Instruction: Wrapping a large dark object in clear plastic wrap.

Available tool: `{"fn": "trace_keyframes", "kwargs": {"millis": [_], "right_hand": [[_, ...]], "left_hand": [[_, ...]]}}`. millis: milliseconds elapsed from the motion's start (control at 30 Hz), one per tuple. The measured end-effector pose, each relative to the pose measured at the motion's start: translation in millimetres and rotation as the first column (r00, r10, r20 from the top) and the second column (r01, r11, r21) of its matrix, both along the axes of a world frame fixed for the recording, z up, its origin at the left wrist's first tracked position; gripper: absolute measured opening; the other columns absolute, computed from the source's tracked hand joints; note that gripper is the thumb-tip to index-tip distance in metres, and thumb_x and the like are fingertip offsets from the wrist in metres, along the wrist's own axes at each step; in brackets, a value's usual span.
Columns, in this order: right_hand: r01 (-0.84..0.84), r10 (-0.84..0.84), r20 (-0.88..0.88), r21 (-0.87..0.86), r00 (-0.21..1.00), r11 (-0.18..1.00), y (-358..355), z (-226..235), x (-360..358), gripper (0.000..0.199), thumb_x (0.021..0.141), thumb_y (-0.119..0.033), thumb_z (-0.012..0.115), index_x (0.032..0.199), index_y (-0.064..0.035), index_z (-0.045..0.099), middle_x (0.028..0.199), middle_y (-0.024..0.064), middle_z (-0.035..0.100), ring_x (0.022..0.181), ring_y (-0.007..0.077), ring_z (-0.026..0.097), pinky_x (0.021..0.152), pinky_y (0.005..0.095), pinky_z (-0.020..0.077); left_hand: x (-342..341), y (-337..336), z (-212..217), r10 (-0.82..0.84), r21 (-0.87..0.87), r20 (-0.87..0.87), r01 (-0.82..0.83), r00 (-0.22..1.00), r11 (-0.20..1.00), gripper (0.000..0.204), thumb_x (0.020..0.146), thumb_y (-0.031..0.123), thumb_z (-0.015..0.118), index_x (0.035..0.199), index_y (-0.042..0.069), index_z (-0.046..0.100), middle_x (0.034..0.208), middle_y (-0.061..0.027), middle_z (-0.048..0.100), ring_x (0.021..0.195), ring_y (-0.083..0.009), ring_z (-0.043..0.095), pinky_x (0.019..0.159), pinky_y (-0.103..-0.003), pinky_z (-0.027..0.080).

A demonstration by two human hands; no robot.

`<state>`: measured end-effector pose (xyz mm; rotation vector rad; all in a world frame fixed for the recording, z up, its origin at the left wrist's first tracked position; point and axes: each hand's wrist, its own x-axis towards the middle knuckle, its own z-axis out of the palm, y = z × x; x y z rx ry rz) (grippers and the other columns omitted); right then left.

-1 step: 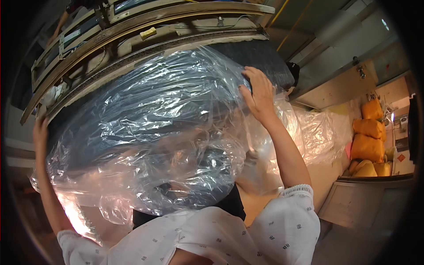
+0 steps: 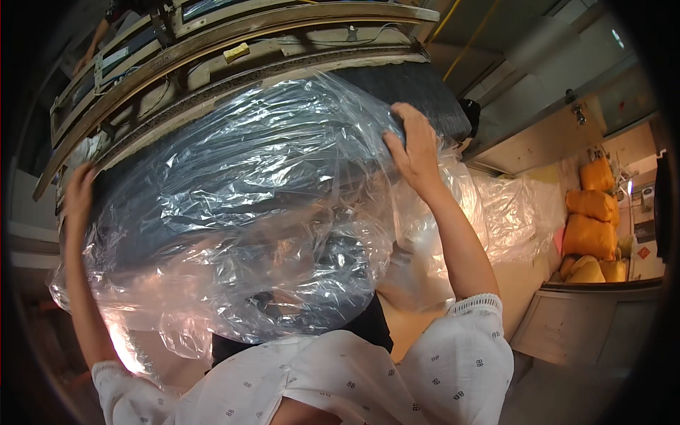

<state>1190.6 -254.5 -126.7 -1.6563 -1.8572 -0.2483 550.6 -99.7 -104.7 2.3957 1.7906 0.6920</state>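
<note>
A crinkled sheet of clear plastic film [image 2: 241,170] drapes over a dark, flat-topped surface [image 2: 397,85] and hangs down in front of my body. My right hand [image 2: 416,145] is closed at the film's right side, with a fold pulled taut between fingers and thumb. At the far left, my left hand [image 2: 79,195] is beside the dark surface's left edge, fingers stretched out and somewhat blurred. I see nothing held in it.
Behind the dark surface runs a long machine frame [image 2: 297,21] with rails and wires. A small yellow block [image 2: 236,52] sits on it. More clear plastic [image 2: 517,212] spreads to the right, near stacked orange bundles [image 2: 591,216]. A wooden panel [image 2: 535,138] stands at the right.
My left hand has moved right and slightly away from me. The fingers of my right hand have drawn closer together at the film; that arm stays in nearly the same place.
</note>
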Motion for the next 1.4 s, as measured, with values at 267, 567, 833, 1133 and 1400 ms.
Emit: {"fn": "trace_keyframes", "kwargs": {"millis": [267,567,833,1133,1400], "right_hand": [[-0.045,-0.003,-0.409,-0.108,0.913,0.993,33.7,34.3,52.7,0.018,0.073,-0.015,0.064,0.088,-0.0067,0.059,0.087,0.0074,0.059,0.092,0.0245,0.051,0.081,0.0352,0.0396],[-0.103,0.221,-0.281,0.383,0.934,0.918,32.2,118.0,-28.8,0.014,0.075,-0.013,0.061,0.089,-0.0112,0.058,0.087,0.0055,0.057,0.091,0.0238,0.055,0.081,0.0418,0.0407],[-0.181,0.249,0.322,-0.226,0.914,0.957,-12.5,8.8,-82.1,0.065,0.081,-0.042,0.056,0.135,-0.0136,0.034,0.135,0.0140,0.040,0.123,0.0346,0.036,0.103,0.0410,0.0261],[0.110,-0.087,0.339,-0.051,0.937,0.993,40.2,3.4,-47.0,0.046,0.084,-0.041,0.049,0.118,-0.0111,0.055,0.127,0.0077,0.049,0.111,0.0315,0.046,0.089,0.0446,0.0371],[-0.052,0.028,-0.313,-0.069,0.949,0.996,-59.9,24.4,-63.0,0.021,0.086,-0.011,0.052,0.105,-0.0049,0.058,0.109,0.0080,0.055,0.099,0.0209,0.052,0.084,0.0275,0.0399]], "left_hand": [[256.1,-28.0,-2.6,-0.404,0.407,0.134,0.321,0.905,0.855,0.012,0.083,0.006,0.058,0.088,0.001,0.049,0.091,-0.0103,0.057,0.080,-0.0249,0.054,0.073,-0.031,0.043],[221.0,-85.0,-5.5,-0.112,-0.054,0.566,0.172,0.816,0.984,0.012,0.083,0.012,0.059,0.087,0.003,0.053,0.072,0.0037,0.047,0.068,-0.0052,0.041,0.061,-0.018,0.034],[50.5,-161.6,15.8,0.162,-0.414,0.420,0.030,0.893,0.910,0.014,0.081,0.012,0.061,0.072,0.006,0.052,0.069,0.0066,0.045,0.069,-0.0016,0.040,0.062,-0.018,0.032],[4.9,-102.8,-3.4,0.175,-0.136,0.306,-0.139,0.936,0.981,0.020,0.085,0.021,0.060,0.082,0.002,0.053,0.069,0.0028,0.045,0.065,-0.0053,0.039,0.058,-0.020,0.032],[-21.4,-55.4,-23.6,0.194,-0.031,0.266,-0.192,0.944,0.981,0.027,0.085,0.026,0.059,0.099,0.003,0.062,0.088,-0.0042,0.063,0.080,-0.0081,0.054,0.076,-0.020,0.040]]}}
